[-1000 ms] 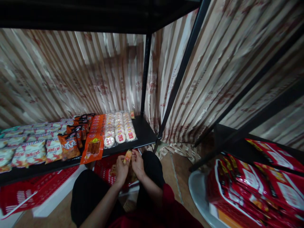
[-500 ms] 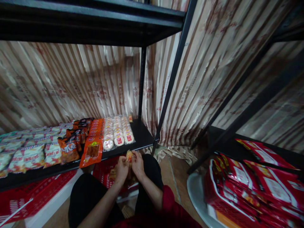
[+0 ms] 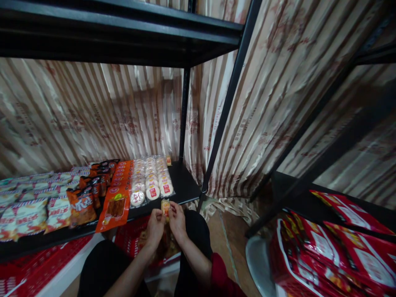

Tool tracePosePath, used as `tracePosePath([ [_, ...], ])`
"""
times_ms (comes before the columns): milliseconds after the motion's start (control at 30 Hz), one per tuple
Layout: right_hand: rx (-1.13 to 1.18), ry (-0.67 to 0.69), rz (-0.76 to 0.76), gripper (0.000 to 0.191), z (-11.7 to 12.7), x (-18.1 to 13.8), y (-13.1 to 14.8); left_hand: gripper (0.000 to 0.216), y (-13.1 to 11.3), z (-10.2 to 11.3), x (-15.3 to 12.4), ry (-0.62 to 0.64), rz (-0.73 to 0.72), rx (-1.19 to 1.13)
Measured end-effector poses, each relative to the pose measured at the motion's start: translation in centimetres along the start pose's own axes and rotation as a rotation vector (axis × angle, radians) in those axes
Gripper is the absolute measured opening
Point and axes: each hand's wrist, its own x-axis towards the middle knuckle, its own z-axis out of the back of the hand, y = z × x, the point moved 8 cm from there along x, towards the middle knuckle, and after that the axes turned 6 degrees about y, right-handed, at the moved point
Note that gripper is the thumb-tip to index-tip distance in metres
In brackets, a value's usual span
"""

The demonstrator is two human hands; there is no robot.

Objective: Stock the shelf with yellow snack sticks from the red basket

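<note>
Together, left hand, right hand, each grip clamped on snack packet, packet between both, just before shelf

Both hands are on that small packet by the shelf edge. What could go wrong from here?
The small packet is held only by the fingertips of the left hand and right hand above the red basket; it could slip and drop in. The orange packet overhangs the shelf edge beside the left hand; a nudge might tip it off.
</note>
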Motion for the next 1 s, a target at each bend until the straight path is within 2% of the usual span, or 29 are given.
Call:
tracePosePath([
  [333, -0.077, 0.015, -0.012, 0.032, 1.4, 3.5, -1.0, 0.009, -1.1, -2.5, 3.4, -0.017, -0.003, -0.070],
  [633, 0.002, 0.055, 0.033, 0.029, 1.8, 7.1, -1.1, 0.015, -3.0, -3.5, 6.1, -0.089, -0.003, -0.128],
  [833, -0.014, 0.072, -0.003, 0.027, 2.0, 10.1, -1.3, 0.017, -4.4, -4.7, 9.6, -0.101, -0.053, -0.124],
  [1000, -0.018, 0.034, 0.004, 0.031, 2.8, 13.0, -1.3, 0.014, -6.0, -6.8, 13.7, -0.044, -0.109, -0.145],
])
